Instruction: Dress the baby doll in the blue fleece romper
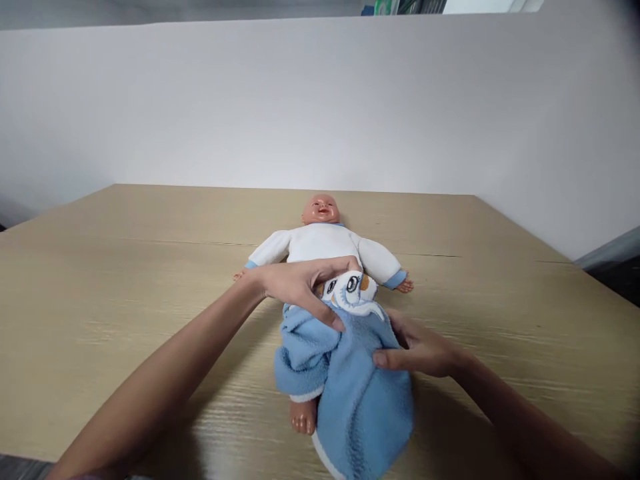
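Note:
A baby doll (321, 241) lies on its back on the table, head away from me, in a white top with blue cuffs. Over its lower body are blue fleece doll pants (367, 400) with an embroidered animal face on white at the waist. One bare foot (303, 416) pokes out of the left pant leg; the other foot is hidden. My left hand (310, 283) reaches across the doll's belly, closed on the waist by the embroidered face. My right hand (417, 347) grips the right pant leg's side, thumb on top and fingers partly behind the cloth.
The doll rests on a wide wooden table (150, 267) with seams in its top. A white partition (320, 107) rises behind the far edge and along the right side. Beyond its top, some shelf items (400, 7) show.

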A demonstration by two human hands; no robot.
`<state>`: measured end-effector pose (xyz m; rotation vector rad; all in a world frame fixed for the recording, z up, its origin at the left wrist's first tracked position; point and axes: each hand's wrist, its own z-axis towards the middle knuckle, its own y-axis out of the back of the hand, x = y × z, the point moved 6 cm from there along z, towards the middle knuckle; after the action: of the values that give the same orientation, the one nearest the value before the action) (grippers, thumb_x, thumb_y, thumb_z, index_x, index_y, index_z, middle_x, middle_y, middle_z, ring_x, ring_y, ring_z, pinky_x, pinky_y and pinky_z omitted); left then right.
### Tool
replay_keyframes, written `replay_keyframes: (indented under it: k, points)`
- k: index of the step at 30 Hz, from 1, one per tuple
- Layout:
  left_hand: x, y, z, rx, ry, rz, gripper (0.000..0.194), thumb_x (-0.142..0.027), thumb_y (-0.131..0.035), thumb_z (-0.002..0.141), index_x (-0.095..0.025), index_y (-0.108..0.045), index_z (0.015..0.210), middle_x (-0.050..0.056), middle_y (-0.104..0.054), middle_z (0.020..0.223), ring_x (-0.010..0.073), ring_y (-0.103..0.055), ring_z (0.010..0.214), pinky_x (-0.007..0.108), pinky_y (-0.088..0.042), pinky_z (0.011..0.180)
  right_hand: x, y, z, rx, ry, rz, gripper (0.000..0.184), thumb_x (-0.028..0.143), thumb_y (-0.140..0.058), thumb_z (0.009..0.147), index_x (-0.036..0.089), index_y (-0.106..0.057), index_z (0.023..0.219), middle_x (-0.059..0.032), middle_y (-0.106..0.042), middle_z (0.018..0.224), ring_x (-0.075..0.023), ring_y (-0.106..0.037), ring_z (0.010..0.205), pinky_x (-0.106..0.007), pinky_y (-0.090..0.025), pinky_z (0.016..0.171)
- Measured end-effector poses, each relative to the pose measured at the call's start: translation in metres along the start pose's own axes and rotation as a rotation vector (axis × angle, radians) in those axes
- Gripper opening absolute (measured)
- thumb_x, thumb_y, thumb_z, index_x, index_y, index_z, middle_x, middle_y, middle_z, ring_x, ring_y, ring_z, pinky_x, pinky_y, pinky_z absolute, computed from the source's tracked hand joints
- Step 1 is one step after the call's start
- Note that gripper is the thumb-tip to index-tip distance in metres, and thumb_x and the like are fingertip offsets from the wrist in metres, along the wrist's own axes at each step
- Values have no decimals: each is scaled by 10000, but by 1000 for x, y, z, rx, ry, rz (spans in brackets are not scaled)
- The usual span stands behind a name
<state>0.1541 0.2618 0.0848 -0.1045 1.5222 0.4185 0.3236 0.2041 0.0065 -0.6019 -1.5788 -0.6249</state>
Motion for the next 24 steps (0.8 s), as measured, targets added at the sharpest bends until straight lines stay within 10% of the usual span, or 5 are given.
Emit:
replay_keyframes:
  k: [5, 10, 18, 24]
  points:
    - [29, -2, 3, 74, 97, -62, 790, -340, -1027, 671, -263, -523, 1274, 25, -643, 1215, 238, -629, 1138, 310, -525, 940, -11, 9, -6, -151, 20, 302, 639, 516, -977, 743, 217, -716, 1243, -29, -714, 1079, -167, -654, 861, -238, -536, 739]
    - [40, -9, 0, 178, 257, -117, 499, -630, -835, 889, -200, -660, 1073, 36, -687, 1043, 222, -662, 976, 314, -545, 867, -19, 14, -8, -328, 58, 523, 729, 461, -1000, 731, 307, -612, 1329, 0, -715, 1054, -181, -707, 880, -241, -559, 732]
    - [17, 0, 3, -211, -32, -212, 574, -219, -945, 801, -252, -480, 1136, -50, -604, 941, 134, -611, 880, 254, -482, 844, -8, 19, -3, -243, 63, 57, 750, 411, -948, 817, 273, -575, 1453, -71, -661, 1409, -300, -609, 1343, -396, -493, 1135]
    - [32, 0, 5, -140, 78, -96, 804, -326, -980, 751, -265, -455, 1358, 46, -666, 1261, 257, -655, 1233, 360, -518, 1033, 2, 25, -8, -406, 169, 268, 411, 369, -934, 844, 254, -612, 1073, 27, -553, 936, -140, -557, 793, -216, -496, 677]
